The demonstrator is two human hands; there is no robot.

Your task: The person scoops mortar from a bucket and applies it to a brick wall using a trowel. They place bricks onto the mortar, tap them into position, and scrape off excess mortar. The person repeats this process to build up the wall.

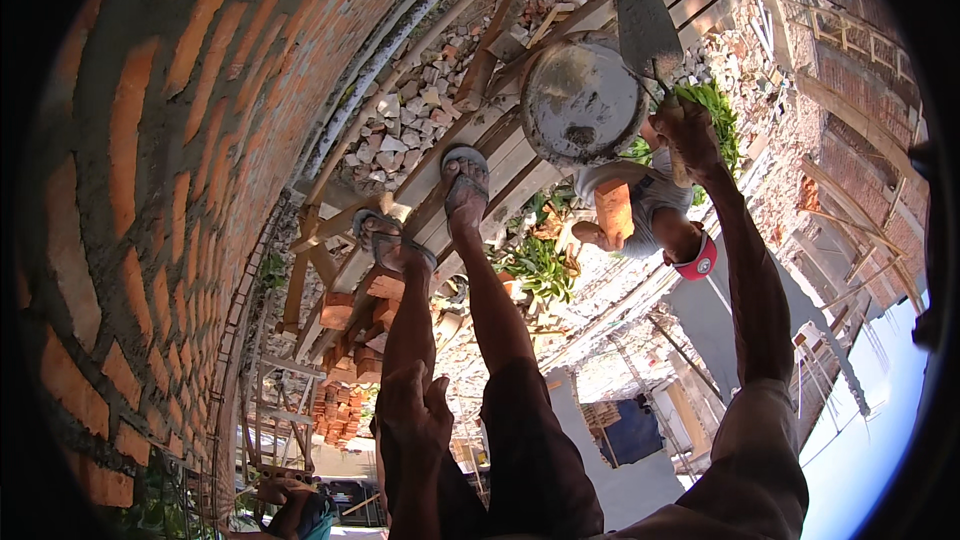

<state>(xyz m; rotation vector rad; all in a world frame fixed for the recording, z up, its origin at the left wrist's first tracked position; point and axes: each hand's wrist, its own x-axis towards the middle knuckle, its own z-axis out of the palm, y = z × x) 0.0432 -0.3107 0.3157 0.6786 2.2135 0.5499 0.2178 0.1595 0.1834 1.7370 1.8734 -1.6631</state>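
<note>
My right hand (688,140) is closed round the handle of a trowel (648,28), its broad grey blade raised beside the rim of a round mortar pan (583,105). Wet-looking grey residue coats the inside of the pan, which rests on the planks. My left hand (416,408) hangs in front of my leg, thumb apart from the fingers, with nothing visible in it. Below the planks, a co-worker in a red cap (692,258) holds up an orange brick (613,215) near the pan.
I stand in sandals on a wooden plank scaffold (510,165). A brick wall (150,230) with grey mortar joints rises at left. Loose bricks (372,312) lie on the planks by my feet. Rubble (410,125) and green plants (540,265) are below. Another person (295,508) is at lower left.
</note>
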